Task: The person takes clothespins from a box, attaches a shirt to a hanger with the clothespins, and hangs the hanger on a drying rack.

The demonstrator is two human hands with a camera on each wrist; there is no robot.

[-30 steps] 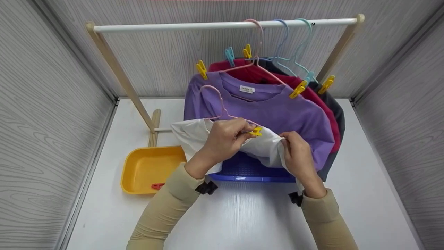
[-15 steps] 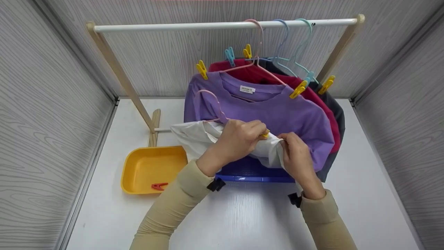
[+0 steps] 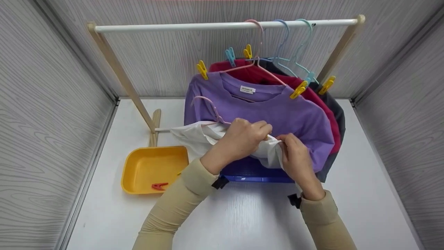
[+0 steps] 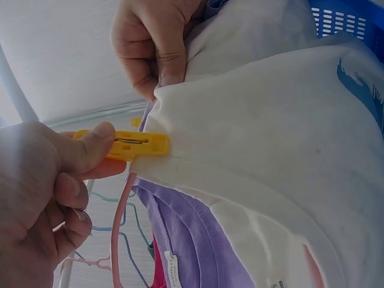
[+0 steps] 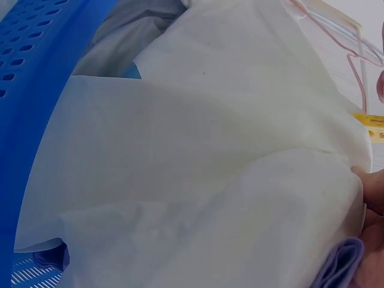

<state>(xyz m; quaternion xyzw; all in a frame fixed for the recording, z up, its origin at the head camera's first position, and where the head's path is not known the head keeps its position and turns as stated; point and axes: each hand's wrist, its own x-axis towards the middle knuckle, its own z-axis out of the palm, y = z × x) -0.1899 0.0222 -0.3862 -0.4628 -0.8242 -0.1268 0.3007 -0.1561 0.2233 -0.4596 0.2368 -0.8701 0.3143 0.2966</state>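
My left hand (image 3: 242, 137) pinches a yellow clothespin (image 4: 141, 144) between thumb and finger. The clothespin's jaws overlap the shoulder edge of a white T-shirt (image 4: 252, 126), right where a pink hanger (image 4: 122, 228) runs into the shirt. In the head view the clothespin is almost hidden by the hand. My right hand (image 3: 296, 154) pinches the shirt's edge just to the right of the clothespin. The pink hanger's hook (image 3: 206, 100) leans left, in front of a purple shirt (image 3: 277, 113). A blue mark shows on the white cloth in the left wrist view.
Purple, red (image 3: 229, 65) and dark shirts hang from a white rail (image 3: 173, 26), fastened with yellow and blue clothespins. Below is a blue basket (image 3: 256, 179). A yellow tray (image 3: 138, 166) at left holds a red clothespin (image 3: 159, 186) and part of a yellow one.
My left hand has moved right with the clothespin, up to the shirt's edge beside my right hand. The loose hanger's hook has sunk and shifted left. My right hand has barely moved.
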